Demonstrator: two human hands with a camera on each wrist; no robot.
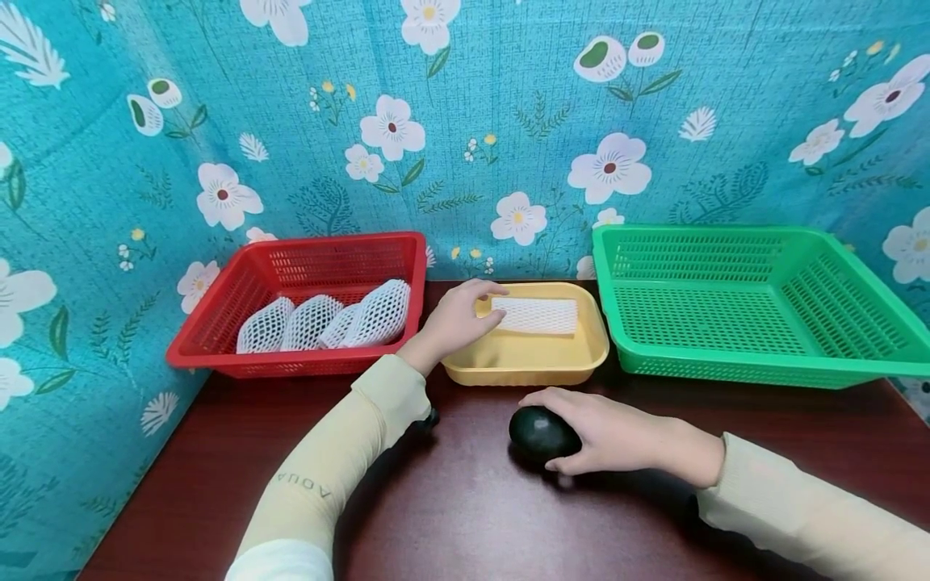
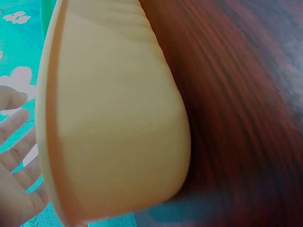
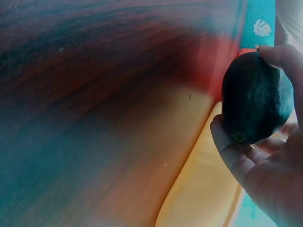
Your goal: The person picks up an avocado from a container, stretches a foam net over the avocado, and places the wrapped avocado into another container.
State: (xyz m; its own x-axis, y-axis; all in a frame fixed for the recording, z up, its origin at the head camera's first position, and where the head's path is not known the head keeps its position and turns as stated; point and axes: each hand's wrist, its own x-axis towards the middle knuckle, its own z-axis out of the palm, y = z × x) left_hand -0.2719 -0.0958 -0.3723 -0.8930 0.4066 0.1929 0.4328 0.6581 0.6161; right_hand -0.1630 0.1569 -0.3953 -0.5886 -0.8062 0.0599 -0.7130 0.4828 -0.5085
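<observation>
My right hand (image 1: 606,428) grips a dark, glossy, avocado-like fruit (image 1: 543,434) just in front of the yellow basin. In the right wrist view, the thumb and fingers curl around the oval fruit (image 3: 255,99), which has a small stem at its upper end. Over the left side of the yellow basin (image 1: 523,375), my left hand (image 1: 465,311) reaches with its fingers apart, beside a flat white foam net sleeve (image 1: 541,315). Spread fingers (image 2: 16,153) appear beyond the basin wall (image 2: 118,113) in the left wrist view, with nothing seen between them.
At the left stands a red basket (image 1: 298,355) with several white foam net sleeves (image 1: 312,323) in it. A green basket (image 1: 756,363) is at the right. Both flank the basin on a dark wooden table (image 1: 465,500), before a flowered blue cloth (image 1: 465,121).
</observation>
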